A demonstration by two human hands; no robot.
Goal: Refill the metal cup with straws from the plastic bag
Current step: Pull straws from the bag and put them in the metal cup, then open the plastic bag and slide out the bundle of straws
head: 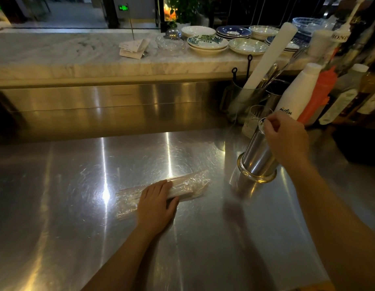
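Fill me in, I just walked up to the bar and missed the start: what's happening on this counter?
A person is getting ready to restock straws. The left hand lies flat on the plastic bag of straws, which rests on the steel counter. The right hand grips the rim of the metal cup, which stands tilted on the counter to the right of the bag. The bag looks unopened, and I see no straws in the cup, though its inside is not visible.

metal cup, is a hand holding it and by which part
Yes: the right hand grips the metal cup at its upper rim. The left hand presses on the plastic bag.
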